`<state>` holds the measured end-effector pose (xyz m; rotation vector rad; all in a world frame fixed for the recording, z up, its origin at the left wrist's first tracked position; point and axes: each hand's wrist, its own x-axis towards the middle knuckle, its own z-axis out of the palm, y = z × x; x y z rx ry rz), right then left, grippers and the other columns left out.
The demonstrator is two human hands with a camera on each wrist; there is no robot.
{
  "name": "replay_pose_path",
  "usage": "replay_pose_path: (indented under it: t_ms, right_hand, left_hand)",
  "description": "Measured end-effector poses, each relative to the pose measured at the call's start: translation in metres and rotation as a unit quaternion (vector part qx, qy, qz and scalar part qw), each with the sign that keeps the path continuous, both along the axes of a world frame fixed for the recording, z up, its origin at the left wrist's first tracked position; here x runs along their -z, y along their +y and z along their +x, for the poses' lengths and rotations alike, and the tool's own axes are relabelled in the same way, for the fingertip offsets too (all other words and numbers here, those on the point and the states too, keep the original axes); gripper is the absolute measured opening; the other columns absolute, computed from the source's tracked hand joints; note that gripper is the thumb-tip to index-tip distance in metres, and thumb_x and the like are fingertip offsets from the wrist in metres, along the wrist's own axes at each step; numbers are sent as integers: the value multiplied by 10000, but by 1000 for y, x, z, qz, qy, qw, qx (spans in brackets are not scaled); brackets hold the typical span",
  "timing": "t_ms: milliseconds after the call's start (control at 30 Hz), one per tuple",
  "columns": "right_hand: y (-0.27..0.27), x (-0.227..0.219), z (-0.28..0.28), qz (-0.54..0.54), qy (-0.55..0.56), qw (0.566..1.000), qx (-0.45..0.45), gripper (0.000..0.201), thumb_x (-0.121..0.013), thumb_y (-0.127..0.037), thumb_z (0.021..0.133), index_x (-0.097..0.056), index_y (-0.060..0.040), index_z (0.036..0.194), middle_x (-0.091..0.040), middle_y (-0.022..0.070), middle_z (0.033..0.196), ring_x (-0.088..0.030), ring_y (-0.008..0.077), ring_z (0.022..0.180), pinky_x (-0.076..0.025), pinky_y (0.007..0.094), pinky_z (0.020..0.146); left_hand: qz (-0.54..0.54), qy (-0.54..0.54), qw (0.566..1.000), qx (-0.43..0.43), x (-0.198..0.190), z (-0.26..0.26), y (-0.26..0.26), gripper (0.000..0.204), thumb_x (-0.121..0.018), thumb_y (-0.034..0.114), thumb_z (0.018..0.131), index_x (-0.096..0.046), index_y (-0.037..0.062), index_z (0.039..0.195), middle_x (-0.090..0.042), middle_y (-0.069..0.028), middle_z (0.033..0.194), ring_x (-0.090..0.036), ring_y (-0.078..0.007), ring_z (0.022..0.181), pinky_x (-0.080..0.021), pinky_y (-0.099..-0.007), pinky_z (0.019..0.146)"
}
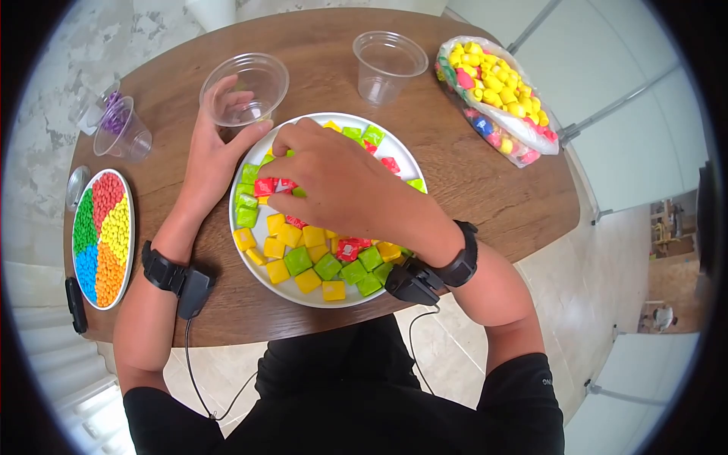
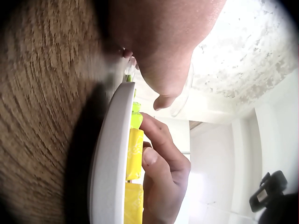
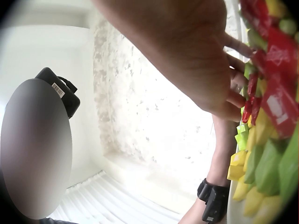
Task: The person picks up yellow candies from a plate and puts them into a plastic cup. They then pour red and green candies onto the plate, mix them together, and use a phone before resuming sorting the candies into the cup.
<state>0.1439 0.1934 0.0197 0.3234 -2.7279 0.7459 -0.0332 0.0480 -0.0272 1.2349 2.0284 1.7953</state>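
My left hand (image 1: 216, 144) grips a clear plastic cup (image 1: 262, 76) beside the far left rim of the plate, with fingers round its far side and the thumb at the near side. Over the white plate (image 1: 236, 205), my right hand (image 1: 334, 178) reaches down with bent, spread fingers. Its fingertips are right at the red wrapped candies (image 3: 252, 95) on the left part of the plate. Thumb and forefinger stand apart in the left wrist view. Around them lie green candies (image 1: 246, 201) and yellow candies (image 1: 274, 247), all square and wrapped.
Another clear cup (image 1: 379, 76) stands beyond the plate. At the right lies an open bag (image 1: 523, 125) of yellow and coloured pieces. To the left are an oval dish (image 1: 130, 250) of small sorted candies and a tipped cup (image 1: 133, 140) near purple strands (image 1: 114, 117).
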Motion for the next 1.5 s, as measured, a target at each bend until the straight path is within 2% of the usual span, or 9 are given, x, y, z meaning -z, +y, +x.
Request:
replay_pose_path:
  t_ms: [233, 433, 667, 967, 1167, 1267, 1300, 1500]
  right_hand:
    - [-5, 7, 1, 36, 59, 998, 6, 227, -707, -242, 906, -769, -44, 997, -601, 134, 1067, -591, 300, 1048, -505, 439, 896]
    - [-3, 5, 0, 0, 43, 999, 20, 222, -727, -245, 894, -775, -29, 918, -605, 126, 1018, -593, 295, 1027, -510, 426, 877]
    - [2, -4, -1, -38, 33, 998, 37, 239, -734, -248, 896, -788, -33, 985, -623, 122, 1017, -597, 291, 1032, -518, 412, 874]
    - [2, 3, 0, 14, 14, 1000, 19, 245, -743, -254, 889, -797, -53, 1018, -610, 124, 1059, -579, 280, 1088, -501, 425, 925]
    - [6, -1, 1, 12, 33, 999, 34, 223, -733, -209, 861, -763, -28, 987, -642, 132, 970, -623, 299, 989, -528, 413, 864]
    - [9, -1, 2, 27, 13, 999, 25, 208, -727, -165, 841, -756, -24, 992, -641, 129, 973, -624, 294, 1007, -530, 418, 869]
    - [8, -5, 4, 12, -10, 1000, 22, 181, -706, -130, 848, -728, 10, 961, -663, 169, 1063, -625, 335, 1089, -527, 453, 968]
    - [10, -5, 5, -14, -5, 999, 46, 234, -733, -103, 826, -738, -9, 1039, -679, 174, 1116, -639, 347, 1110, -519, 458, 962]
  left_hand:
    - [-16, -5, 1000, -5, -3, 1, -1, 759, -819, 159, 885, -419, 65, 1524, -597, -177, 1368, -557, -261, 1293, -430, -401, 1114]
    - [-7, -16, 1000, 1, -2, 3, 0, 756, -812, 138, 885, -417, 70, 1525, -596, -171, 1369, -556, -257, 1287, -434, -400, 1109]
    - [-15, -5, 1000, -2, -5, 4, -1, 758, -814, 131, 880, -419, 71, 1524, -594, -172, 1371, -555, -255, 1291, -439, -399, 1109]
    - [-12, -4, 1000, 1, -4, 3, 1, 775, -830, 144, 873, -415, 62, 1523, -595, -177, 1365, -553, -254, 1284, -439, -395, 1104]
    - [-8, -10, 1000, -1, -1, 2, 2, 793, -849, 171, 866, -412, 43, 1516, -594, -181, 1359, -548, -256, 1280, -441, -393, 1098]
    - [-1, 5, 1000, -4, 1, 1, 1, 804, -856, 182, 861, -411, 40, 1517, -596, -180, 1359, -554, -252, 1272, -446, -391, 1092]
    - [-4, 4, 1000, -5, 1, 1, 1, 810, -859, 186, 858, -410, 39, 1516, -596, -181, 1360, -559, -251, 1267, -448, -389, 1089]
    - [5, -2, 1000, 3, 3, 1, 3, 838, -878, 210, 842, -410, 32, 1514, -605, -200, 1337, -576, -243, 1255, -458, -382, 1078]
